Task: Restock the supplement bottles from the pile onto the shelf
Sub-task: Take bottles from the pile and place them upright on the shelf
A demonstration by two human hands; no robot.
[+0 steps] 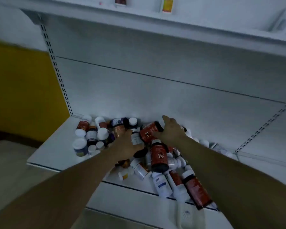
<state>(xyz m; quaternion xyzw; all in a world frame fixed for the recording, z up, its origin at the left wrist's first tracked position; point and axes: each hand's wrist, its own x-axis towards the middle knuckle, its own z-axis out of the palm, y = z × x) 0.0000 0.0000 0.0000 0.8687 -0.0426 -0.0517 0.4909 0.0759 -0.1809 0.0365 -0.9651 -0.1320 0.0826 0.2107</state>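
Pile of supplement bottles (155, 156) lies on shelf (56, 146), against back panel. Right hand (170, 131) grips red Fe bottle (149, 131) at top of pile, fingers curled round cap end; bottle's long axis slants left-down from that hand. Left hand (129, 146) just left of bottle, fingers buried among bottles, grip cannot be told.

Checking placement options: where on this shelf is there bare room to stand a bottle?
Bare patches: the shelf front-left corner, left of the pile, and the strip along the back panel right of the right hand. Crowded: the middle, where both hands are, and the front edge by the right forearm.
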